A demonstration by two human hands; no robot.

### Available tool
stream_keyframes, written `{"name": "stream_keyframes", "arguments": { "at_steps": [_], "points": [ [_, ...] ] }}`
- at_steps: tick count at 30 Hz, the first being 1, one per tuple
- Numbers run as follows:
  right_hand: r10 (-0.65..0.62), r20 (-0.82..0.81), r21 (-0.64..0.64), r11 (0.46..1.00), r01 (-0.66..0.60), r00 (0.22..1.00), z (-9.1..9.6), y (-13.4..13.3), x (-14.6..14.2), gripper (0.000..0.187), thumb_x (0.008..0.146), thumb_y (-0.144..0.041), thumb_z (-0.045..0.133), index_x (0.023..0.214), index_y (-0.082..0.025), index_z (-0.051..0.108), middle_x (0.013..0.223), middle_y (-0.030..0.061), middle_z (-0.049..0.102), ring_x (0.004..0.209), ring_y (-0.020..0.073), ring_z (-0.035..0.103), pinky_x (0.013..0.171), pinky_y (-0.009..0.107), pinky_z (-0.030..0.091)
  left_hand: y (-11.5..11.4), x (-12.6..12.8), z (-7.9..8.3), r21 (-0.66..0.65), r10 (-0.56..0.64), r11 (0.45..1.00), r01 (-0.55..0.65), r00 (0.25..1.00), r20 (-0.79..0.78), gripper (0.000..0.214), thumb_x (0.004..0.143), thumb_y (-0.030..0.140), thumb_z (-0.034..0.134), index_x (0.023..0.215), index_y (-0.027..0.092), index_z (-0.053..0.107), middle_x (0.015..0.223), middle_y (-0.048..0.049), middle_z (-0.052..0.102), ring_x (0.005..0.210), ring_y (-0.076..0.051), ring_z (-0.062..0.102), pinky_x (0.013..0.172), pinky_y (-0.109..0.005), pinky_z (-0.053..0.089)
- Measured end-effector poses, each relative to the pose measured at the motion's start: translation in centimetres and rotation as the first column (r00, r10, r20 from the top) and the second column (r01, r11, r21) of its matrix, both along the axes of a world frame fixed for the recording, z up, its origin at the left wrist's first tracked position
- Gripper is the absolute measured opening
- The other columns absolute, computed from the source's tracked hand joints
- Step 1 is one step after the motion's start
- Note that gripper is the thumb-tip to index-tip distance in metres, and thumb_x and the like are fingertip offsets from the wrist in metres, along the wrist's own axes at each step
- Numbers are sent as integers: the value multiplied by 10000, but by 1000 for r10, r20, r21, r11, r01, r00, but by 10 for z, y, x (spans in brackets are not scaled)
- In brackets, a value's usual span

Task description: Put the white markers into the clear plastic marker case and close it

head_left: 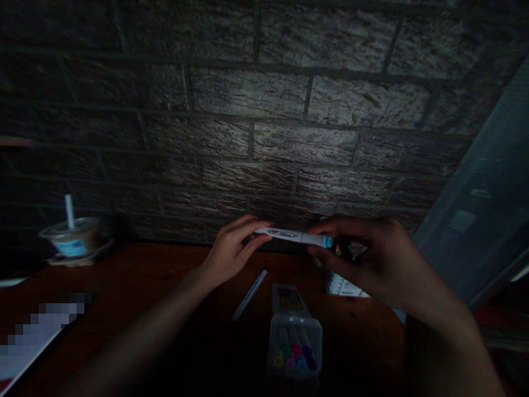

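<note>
A white marker (285, 235) with printed text and a light-blue end lies almost level in the air above the table. My left hand (230, 251) pinches its left end between thumb and fingers. Around the part near the blue end, the thumb and forefinger of my right hand (382, 262) close from below and above. Below the hands, a second white marker (250, 295) rests slantwise on the wooden table (149, 275). To its right stands an opened clear plastic case (271, 336) holding several markers with coloured ends, its lid (291, 300) tipped back toward the wall.
A lidded plastic cup (76, 240) with a straw stands at the far left. A white printed object (347, 285) sits partly behind my right hand. A pale, pixelated flat object (37, 342) is at lower left. The brick wall (264, 138) bounds the table; the light is dim.
</note>
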State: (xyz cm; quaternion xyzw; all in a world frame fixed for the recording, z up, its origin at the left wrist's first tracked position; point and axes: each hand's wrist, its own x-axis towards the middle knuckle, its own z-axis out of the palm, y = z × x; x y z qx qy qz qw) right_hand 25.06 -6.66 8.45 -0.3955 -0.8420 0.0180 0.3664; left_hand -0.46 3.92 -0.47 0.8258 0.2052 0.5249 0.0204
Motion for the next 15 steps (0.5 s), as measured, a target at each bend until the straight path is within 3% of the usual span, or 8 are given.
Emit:
{"name": "stream_keyframes", "arguments": {
  "at_steps": [15],
  "points": [
    [-19,2,55,998,18,1000,0,0,1,165,913,-234,733,1052,-232,822,773,1,797,583,132,679,517,228,487,-5,0,4,-9,52,999,-52,999,-14,146,1038,201,592,1142,183,694,1006,-48,711,913,-164,686,790,-257,543]
  ]
}}
